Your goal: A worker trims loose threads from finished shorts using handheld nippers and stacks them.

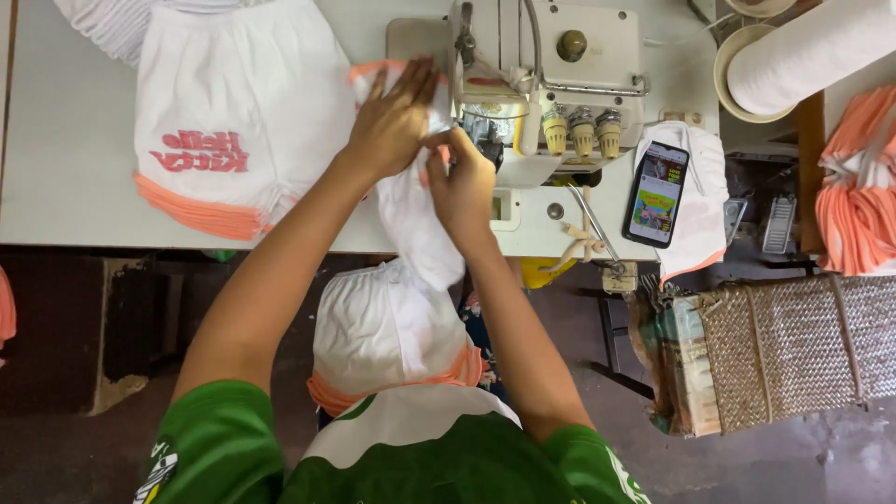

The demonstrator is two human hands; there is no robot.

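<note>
Left hand (392,117) flat, open on white cloth (411,210); right hand (462,182) pinches its edge at sewing machine (546,70). Keep edge taut, fingers off needle.

White shorts (238,112), orange hem, red print; green shirt (439,462); white thread cone (807,51)

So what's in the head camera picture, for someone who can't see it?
Two hands, left hand and right hand, press white cloth against a sewing machine. Stacked white shorts with orange hems lie left; a phone lies right.
</note>
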